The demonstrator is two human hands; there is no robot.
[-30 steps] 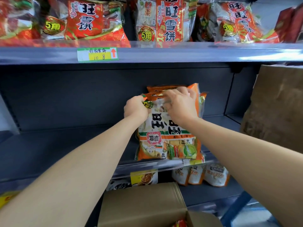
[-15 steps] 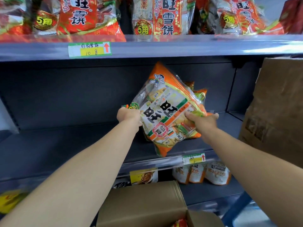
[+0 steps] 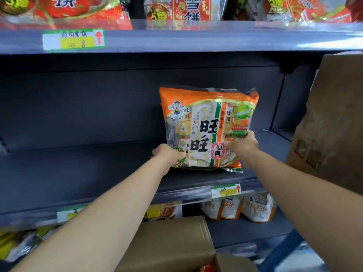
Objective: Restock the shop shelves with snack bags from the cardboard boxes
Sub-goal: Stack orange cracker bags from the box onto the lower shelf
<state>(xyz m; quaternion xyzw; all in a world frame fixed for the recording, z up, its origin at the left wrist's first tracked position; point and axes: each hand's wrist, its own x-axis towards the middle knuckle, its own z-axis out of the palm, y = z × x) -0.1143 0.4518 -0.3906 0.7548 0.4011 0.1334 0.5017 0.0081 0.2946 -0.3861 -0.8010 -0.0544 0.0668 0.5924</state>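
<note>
An orange and white snack bag (image 3: 206, 122) stands upright on the dark middle shelf (image 3: 78, 173), its printed front facing me. My left hand (image 3: 167, 154) grips its lower left corner. My right hand (image 3: 242, 144) pinches its lower right side. More bags may stand behind it; I cannot tell. An open cardboard box (image 3: 172, 244) sits below my arms, with a bit of red packaging showing inside.
Red snack bags (image 3: 182, 8) fill the upper shelf above a price tag (image 3: 73, 39). A tall cardboard box (image 3: 332, 118) leans at the right end of the middle shelf. Small white pouches (image 3: 237, 209) stand on the lower shelf. The middle shelf's left part is bare.
The front bag went from lying flat, to tilted in the air, to standing upright on the shelf. Both hands moved from its top to its lower corners.
</note>
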